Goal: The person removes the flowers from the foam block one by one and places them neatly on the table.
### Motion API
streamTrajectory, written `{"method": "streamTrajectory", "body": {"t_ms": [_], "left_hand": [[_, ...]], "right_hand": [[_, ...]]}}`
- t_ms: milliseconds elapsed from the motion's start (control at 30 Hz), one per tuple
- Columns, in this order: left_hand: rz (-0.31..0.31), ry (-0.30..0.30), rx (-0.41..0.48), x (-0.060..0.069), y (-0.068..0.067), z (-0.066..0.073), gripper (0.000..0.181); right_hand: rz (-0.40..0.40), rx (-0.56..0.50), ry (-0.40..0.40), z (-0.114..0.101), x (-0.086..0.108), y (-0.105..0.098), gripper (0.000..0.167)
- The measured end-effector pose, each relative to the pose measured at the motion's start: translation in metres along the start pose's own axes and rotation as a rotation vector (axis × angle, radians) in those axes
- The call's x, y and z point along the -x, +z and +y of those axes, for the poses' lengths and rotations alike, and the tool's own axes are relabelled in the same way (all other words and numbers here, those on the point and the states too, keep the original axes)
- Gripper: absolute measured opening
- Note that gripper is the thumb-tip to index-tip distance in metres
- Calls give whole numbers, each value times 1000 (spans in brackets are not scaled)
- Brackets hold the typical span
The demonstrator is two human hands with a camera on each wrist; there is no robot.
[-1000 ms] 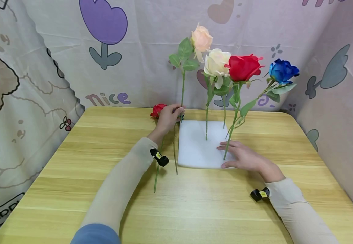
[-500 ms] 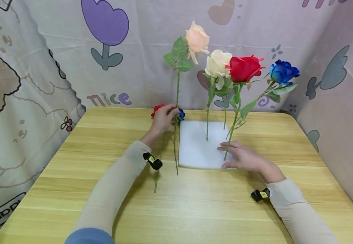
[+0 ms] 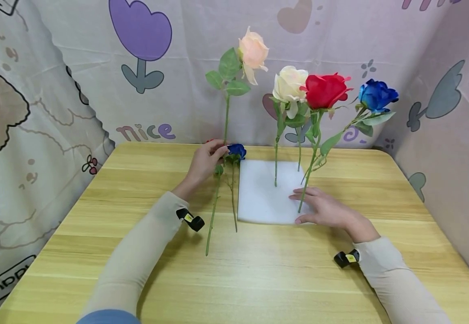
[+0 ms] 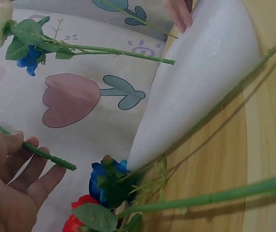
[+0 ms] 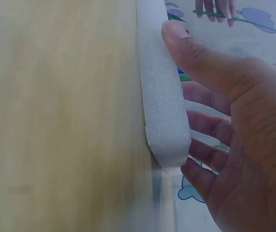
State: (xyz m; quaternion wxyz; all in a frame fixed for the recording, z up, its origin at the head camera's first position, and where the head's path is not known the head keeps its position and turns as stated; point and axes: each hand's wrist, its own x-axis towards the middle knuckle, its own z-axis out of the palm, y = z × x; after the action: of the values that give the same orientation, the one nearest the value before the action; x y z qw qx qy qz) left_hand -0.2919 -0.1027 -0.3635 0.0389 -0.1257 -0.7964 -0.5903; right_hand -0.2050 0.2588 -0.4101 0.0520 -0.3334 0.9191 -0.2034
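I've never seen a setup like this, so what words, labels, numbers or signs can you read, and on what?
"nice": on the back cloth.
"HAPP", then cut off: on the left cloth.
Yellow labels on black wrist cameras: too small to read.
Top-corner marks: cut off, unreadable.

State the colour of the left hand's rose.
The rose is pale peach, seen best in the head view.

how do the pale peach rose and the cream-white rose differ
The pale peach rose is pinker than the cream-white rose. The peach one is held in the left hand, stem end free; the cream-white one stands in the white foam block. Both have green stems and leaves.
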Motion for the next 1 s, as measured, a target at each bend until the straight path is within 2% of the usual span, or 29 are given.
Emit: {"method": "streamTrajectory", "body": {"t_ms": [267, 667, 1000], "left_hand": [[-14, -23, -10, 12, -14, 3, 29], [-61, -8, -7, 36, -35, 0, 30], [-75, -29, -11, 52, -45, -4, 33]], "right_hand": [[9, 3, -18, 1, 0, 1, 71], [-4, -8, -3, 0, 0, -1, 71], [7, 2, -9, 1, 1, 0, 70]]}}
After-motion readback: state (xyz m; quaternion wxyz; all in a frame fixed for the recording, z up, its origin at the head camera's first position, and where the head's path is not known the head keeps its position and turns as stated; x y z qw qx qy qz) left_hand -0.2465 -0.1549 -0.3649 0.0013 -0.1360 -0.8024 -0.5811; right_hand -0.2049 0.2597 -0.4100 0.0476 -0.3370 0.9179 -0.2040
